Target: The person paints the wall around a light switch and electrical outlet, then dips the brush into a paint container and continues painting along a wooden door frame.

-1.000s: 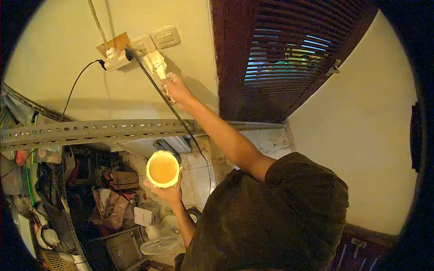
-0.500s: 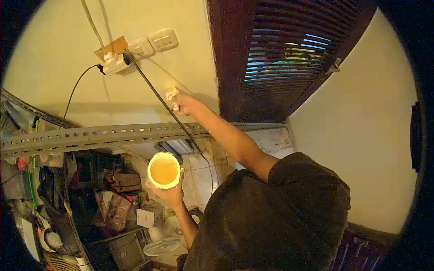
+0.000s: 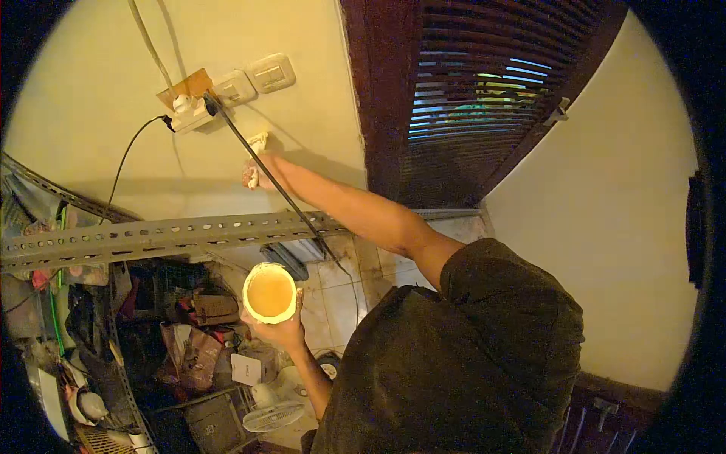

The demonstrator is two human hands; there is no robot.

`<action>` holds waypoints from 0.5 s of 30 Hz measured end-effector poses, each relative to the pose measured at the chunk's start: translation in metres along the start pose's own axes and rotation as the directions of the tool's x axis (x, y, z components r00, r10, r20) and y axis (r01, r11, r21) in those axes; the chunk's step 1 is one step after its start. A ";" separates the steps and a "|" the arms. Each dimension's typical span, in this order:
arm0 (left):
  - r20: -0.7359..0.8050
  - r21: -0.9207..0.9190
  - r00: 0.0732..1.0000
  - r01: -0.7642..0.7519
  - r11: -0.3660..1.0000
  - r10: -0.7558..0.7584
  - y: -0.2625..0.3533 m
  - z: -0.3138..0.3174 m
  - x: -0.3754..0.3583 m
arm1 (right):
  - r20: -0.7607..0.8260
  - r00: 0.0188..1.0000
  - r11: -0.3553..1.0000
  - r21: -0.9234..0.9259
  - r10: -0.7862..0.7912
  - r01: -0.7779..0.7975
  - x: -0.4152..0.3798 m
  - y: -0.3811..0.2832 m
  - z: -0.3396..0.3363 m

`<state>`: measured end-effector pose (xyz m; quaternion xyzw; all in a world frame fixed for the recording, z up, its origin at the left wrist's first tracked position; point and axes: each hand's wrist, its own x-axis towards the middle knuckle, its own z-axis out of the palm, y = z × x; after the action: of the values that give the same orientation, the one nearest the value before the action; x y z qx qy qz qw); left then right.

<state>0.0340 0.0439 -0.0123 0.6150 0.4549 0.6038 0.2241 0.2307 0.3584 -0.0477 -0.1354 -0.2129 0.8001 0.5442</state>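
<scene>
Two hands, two holds
Right hand (image 3: 257, 172) grips a small white plug (image 3: 258, 142) just below the wall socket (image 3: 190, 112); left hand (image 3: 278, 329) cups a round yellow cup (image 3: 270, 293).

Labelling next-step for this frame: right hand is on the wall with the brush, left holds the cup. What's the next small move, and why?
Probably stroke the brush along the wall just below the sockets, keeping off the black cable. The right hand holds it against the wall there, with the cable crossing right beside it, while the left hand keeps the cup of yellowish liquid level below.
</scene>
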 end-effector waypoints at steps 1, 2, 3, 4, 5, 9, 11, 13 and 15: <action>0.007 0.077 1.000 -0.009 0.997 0.008 -0.001 -0.004 -0.001 | -0.074 0.997 0.997 0.075 -0.015 0.020 -0.015 0.000 0.020; 0.011 0.153 1.000 -0.015 0.988 0.014 -0.003 -0.006 0.000 | -0.068 0.998 0.997 0.073 -0.012 0.017 -0.029 0.000 0.041; 0.004 0.155 1.000 -0.016 0.988 0.015 -0.006 -0.005 -0.001 | -0.075 0.992 0.995 0.016 -0.097 0.098 -0.048 -0.001 0.070; -0.039 0.110 0.999 0.018 0.994 -0.013 -0.011 -0.004 -0.003 | -0.079 0.981 0.983 -0.040 -0.180 0.177 -0.058 -0.002 0.084; -0.080 0.066 0.996 0.049 0.997 -0.044 -0.014 -0.004 -0.005 | -0.077 0.982 0.985 -0.039 -0.172 0.170 -0.062 -0.003 0.087; -0.105 0.085 0.994 0.038 0.996 -0.029 -0.010 -0.004 -0.003 | -0.022 0.992 0.990 -0.079 -0.121 0.119 -0.076 -0.002 0.098; -0.047 0.093 0.999 0.032 0.995 -0.028 -0.006 -0.003 -0.003 | -0.016 0.992 0.984 -0.128 -0.128 0.125 -0.076 -0.002 0.097; -0.048 0.160 0.998 0.040 0.986 -0.033 0.002 -0.003 -0.002 | -0.017 1.000 0.996 -0.086 -0.017 0.016 -0.066 -0.001 0.084; -0.049 0.223 0.998 0.047 0.974 -0.037 0.006 -0.001 0.001 | 0.015 0.999 0.999 -0.024 0.040 -0.040 -0.058 -0.003 0.072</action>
<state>0.0344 0.0414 -0.0068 0.6130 0.5378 0.5574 0.1559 0.2221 0.2916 0.0152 -0.1398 -0.2236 0.8093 0.5249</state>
